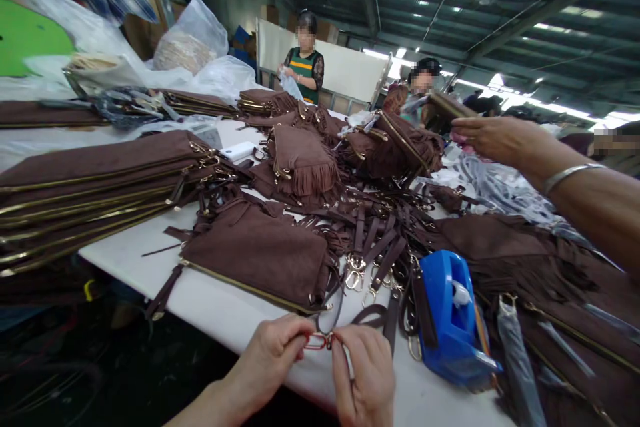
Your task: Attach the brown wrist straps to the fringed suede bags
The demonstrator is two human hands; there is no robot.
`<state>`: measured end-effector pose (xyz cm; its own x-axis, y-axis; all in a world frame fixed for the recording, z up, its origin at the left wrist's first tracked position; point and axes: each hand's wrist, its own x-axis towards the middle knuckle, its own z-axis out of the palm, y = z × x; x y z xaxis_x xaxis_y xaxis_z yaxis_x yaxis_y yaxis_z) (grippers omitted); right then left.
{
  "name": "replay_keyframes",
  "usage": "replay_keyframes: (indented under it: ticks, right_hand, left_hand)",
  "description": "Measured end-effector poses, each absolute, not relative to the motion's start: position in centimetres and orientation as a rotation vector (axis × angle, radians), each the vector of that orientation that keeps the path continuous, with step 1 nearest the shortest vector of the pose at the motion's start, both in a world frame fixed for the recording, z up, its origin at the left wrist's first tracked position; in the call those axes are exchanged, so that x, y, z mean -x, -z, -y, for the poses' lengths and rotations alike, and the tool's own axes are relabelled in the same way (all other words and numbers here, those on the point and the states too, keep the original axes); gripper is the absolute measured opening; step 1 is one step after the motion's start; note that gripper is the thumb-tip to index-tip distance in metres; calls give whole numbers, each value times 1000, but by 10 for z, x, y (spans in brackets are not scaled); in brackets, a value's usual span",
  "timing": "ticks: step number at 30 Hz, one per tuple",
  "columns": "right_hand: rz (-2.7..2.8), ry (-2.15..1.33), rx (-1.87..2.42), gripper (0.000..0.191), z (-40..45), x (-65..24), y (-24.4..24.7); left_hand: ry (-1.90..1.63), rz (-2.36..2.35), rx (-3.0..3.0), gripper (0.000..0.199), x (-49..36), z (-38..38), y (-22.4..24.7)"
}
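At the table's front edge, my left hand [273, 353] pinches one end of a small metal clasp [316, 341], which has a reddish shine. My right hand [367, 367] grips the clasp's other end, its fingers closed together. A thin dark strap [337, 313] rises from between my hands toward the bag behind. That brown zippered bag [260, 250] lies flat just beyond my hands. To its right, several brown straps with metal snap hooks [355, 273] are heaped. Part of what my right fingers hold is hidden.
A blue tape dispenser [450, 320] stands right of my hands. Stacked brown bags [100, 173] fill the left, and fringed bags [305, 153] lie mid-table. Another person's arm [530, 153] reaches in from the right, holding a brown item. A person [305, 67] stands across the white table [130, 267].
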<state>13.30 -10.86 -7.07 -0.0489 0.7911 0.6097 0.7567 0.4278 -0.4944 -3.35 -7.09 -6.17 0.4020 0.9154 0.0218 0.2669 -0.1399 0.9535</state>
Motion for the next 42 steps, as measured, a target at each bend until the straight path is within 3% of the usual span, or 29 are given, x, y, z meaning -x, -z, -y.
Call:
replay_keyframes:
  ticks: [3, 6, 10, 13, 18, 29, 33, 36, 42]
  right_hand:
    - [2068, -143, 1256, 25, 101, -131, 55]
    - [2133, -716, 1324, 28, 100, -127, 43]
    - [1772, -1603, 1241, 37, 102, -120, 36]
    - [1438, -1896, 1014, 40, 100, -116, 39]
    - [1380, -1604, 1181, 33, 101, -113, 46]
    - [1495, -1289, 1383, 33, 108, -105, 83]
    - [1419, -1044, 1602, 31, 107, -110, 83]
    - [1375, -933, 1642, 35, 106, -113, 83]
    - [1386, -826, 1703, 40, 109, -118, 94]
  left_hand:
    - [-1033, -893, -2196, 21, 41, 71, 59]
    - [-1260, -684, -2576, 23, 49, 70, 54]
    - [-1268, -529, -2745, 24, 56, 66, 46]
    - [-1238, -525, -2717, 32, 61, 64, 44]
    - [-1118, -666, -2711, 40, 65, 62, 50]
    - [-761, -625, -2537, 34, 58, 60, 59]
    - [-882, -1150, -2521, 26, 44, 51, 76]
    - [-775, -1461, -2535, 20, 26, 42, 87]
    - [-828, -1408, -2528, 12, 7, 34, 98]
